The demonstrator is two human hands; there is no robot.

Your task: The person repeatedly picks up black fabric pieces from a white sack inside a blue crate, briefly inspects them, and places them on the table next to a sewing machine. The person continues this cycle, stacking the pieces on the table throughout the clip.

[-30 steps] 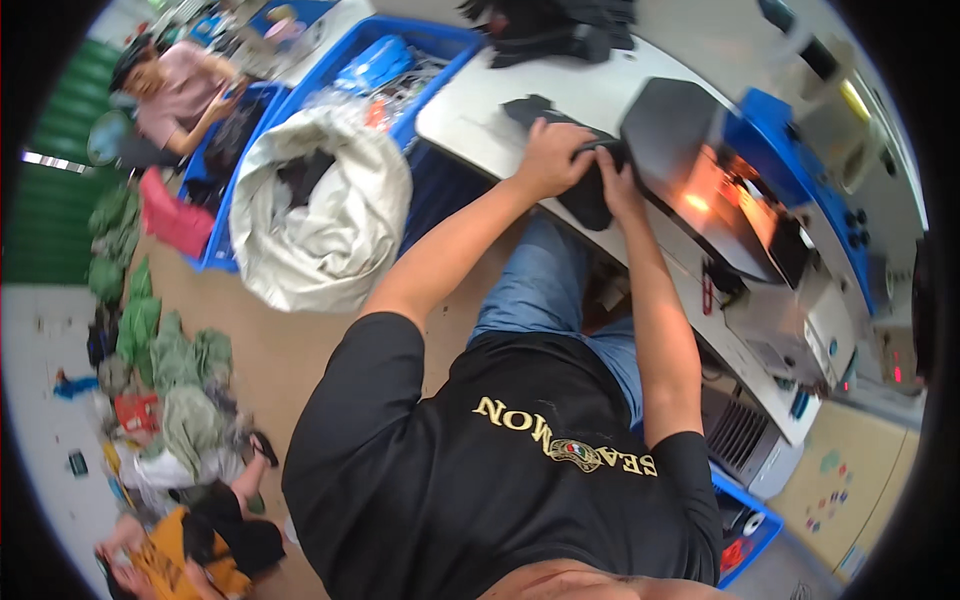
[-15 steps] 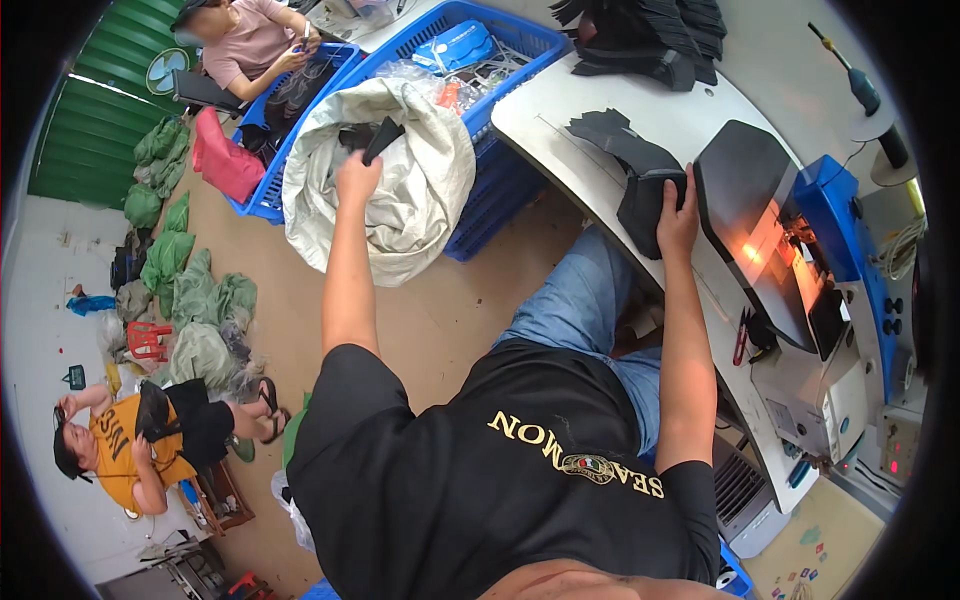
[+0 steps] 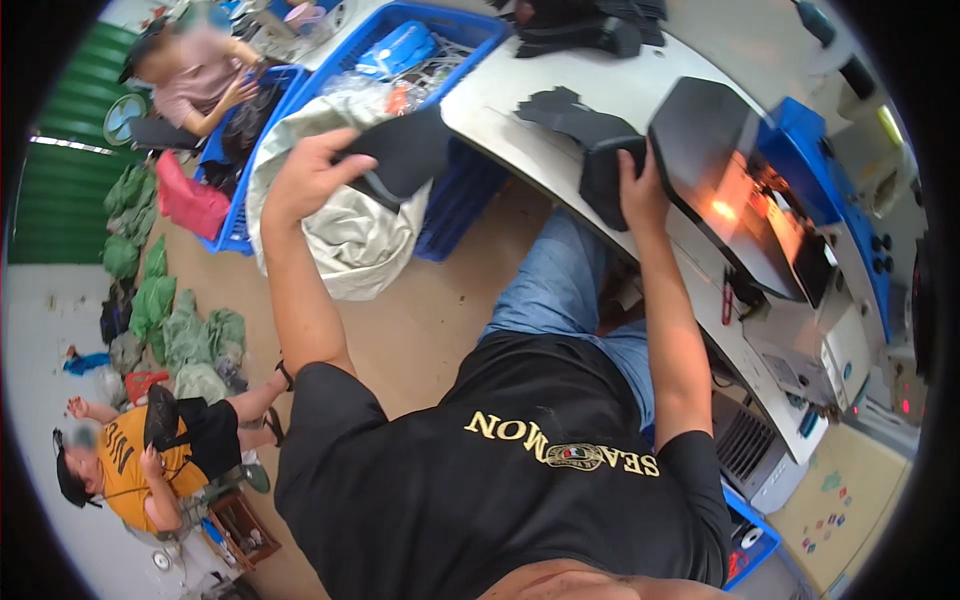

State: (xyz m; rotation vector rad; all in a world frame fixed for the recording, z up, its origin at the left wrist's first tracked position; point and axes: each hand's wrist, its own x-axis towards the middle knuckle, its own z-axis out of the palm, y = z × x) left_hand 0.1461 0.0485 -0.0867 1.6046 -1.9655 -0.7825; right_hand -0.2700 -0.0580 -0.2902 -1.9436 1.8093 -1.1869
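Black sheet material is present at both hands. The left hand (image 3: 315, 180), at ten o'clock, holds a black panel (image 3: 410, 155) by its left end, thumb and index finger pinching that edge. The panel extends toward eleven o'clock, tilted, clear of the table and above the edge of a white sack (image 3: 355, 250). The right hand (image 3: 642, 190), at two o'clock, sets its thumb on a second black panel (image 3: 602, 185) at the near edge of the white table (image 3: 490, 100); whether the remaining fingers close behind it cannot be told.

Adjacent items are located as follows. Overlapping dark pieces (image 3: 570, 118) lie at one o'clock, meeting the second black panel; a dark stack (image 3: 590, 35) sits farther out in the same direction. A glossy dark cover (image 3: 690, 130) with an orange glow stands just beside the right hand at two o'clock. A blue crate (image 3: 480, 35) stands between eleven and twelve o'clock. A co-worker (image 3: 190, 90) sits at ten o'clock.
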